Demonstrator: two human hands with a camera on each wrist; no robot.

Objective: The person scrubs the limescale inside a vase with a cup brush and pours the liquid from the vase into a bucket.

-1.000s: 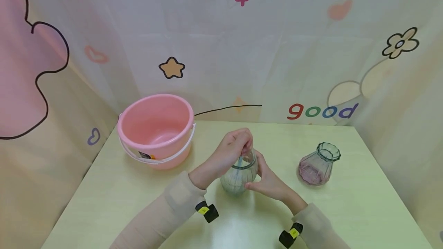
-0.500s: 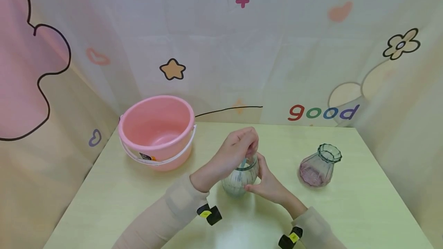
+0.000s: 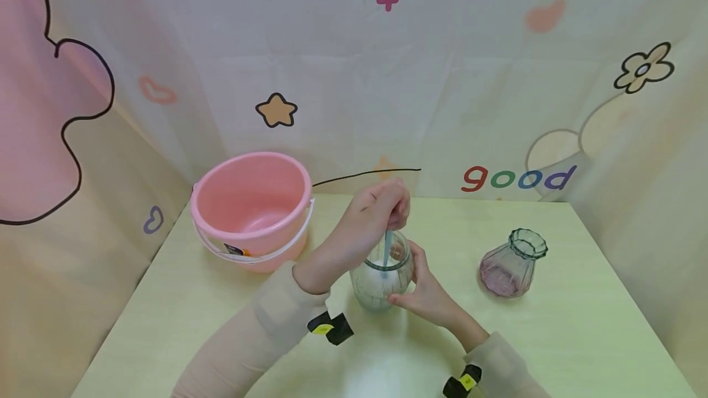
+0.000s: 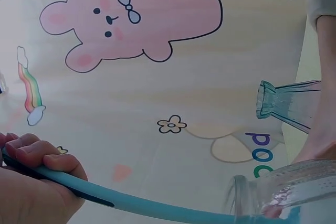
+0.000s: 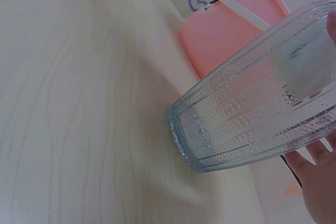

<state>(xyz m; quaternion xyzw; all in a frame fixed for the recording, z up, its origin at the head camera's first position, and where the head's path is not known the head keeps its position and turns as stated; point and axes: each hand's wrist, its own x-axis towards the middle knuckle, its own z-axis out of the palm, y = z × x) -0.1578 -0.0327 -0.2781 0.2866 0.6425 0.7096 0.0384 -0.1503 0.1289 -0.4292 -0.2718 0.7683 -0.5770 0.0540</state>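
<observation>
My left hand (image 3: pixel 369 218), fingers curled, grips the light-blue handle of a bottle brush (image 4: pixel 149 204) with a dark inlay. The handle runs down through the mouth of a clear ribbed glass vase (image 3: pixel 369 292). Through the glass in the right wrist view, the brush's head is only a pale blur. Around the vase's right side curve the thumb and fingers of my right hand (image 3: pixel 430 292), holding it. The vase's base lies low at the tabletop; whether it touches I cannot tell.
A pink bucket (image 3: pixel 251 239) with a white handle stands at the back left. To the right, a second glass vase (image 3: pixel 509 269), faceted and purple toward its base, stands on the pale wooden table (image 3: pixel 575 324). A printed curtain (image 3: pixel 354 78) hangs behind.
My left hand first shifted slightly right and has now risen, so more of the blue handle shows above the vase's rim. The right hand keeps its hold, nearly still.
</observation>
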